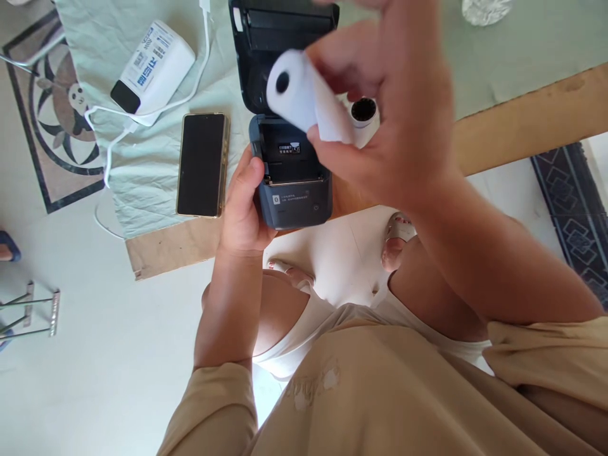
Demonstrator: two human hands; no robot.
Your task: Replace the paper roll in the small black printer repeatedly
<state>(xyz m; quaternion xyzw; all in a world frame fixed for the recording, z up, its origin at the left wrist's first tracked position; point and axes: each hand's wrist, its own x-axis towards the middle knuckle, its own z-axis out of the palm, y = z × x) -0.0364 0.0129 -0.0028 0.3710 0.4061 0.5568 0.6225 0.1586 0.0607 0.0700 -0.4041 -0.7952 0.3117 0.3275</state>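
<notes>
A dark grey label printer [292, 190] lies at the near edge of the table with its lid [285, 38] swung open away from me, its paper bay showing. My left hand [244, 206] grips the printer's left side, thumb on its top edge. My right hand [389, 107] is raised above the open bay and pinches a white paper roll [304, 92], the hole of its core turned toward me. A second white roll [365, 117] stands on the table just right of the printer, partly hidden by my right hand.
A phone [202, 164] with a dark screen lies left of the printer on a pale green cloth [142, 183]. A white power bank [154, 69] with a white cable [111, 142] sits farther left. The wooden table edge [522, 120] runs to the right; my feet show below.
</notes>
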